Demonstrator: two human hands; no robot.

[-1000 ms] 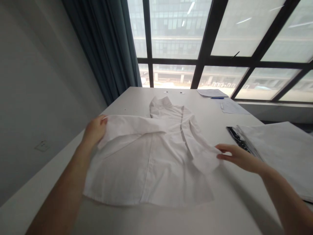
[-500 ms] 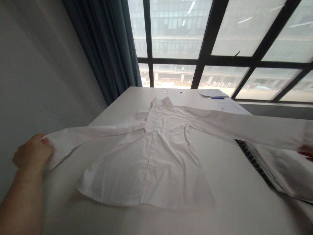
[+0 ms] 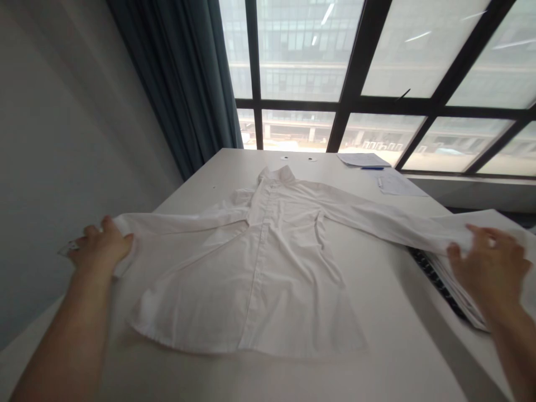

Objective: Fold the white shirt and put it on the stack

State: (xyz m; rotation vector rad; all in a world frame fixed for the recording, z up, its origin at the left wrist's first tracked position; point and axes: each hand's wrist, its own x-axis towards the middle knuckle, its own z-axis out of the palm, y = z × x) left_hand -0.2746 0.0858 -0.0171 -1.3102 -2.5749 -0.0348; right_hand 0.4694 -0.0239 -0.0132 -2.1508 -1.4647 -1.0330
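A white button-front shirt (image 3: 288,279) lies front up on the white table, its collar toward the window and its hem toward me. Both sleeves stretch out sideways. Over the end of the sleeve on the left, my left hand (image 3: 100,245) rests palm down with its fingers spread. My right hand (image 3: 489,265) is above the other sleeve, fingers apart, slightly blurred; whether it touches the cloth I cannot tell. Part of that sleeve lies across a black-edged stack of folded cloth or papers (image 3: 454,279).
Papers (image 3: 362,159) with a blue pen (image 3: 372,168) lie at the table's far right, another sheet (image 3: 400,183) nearer. The white table (image 3: 201,377) reaches back toward the window (image 3: 299,131). A dark blue curtain (image 3: 196,84) and a grey wall (image 3: 75,139) stand left.
My left hand has moved right and its fingers have spread from their grip on the sleeve. My right hand has come in from the right edge; its sleeve has dropped from being stretched taut.
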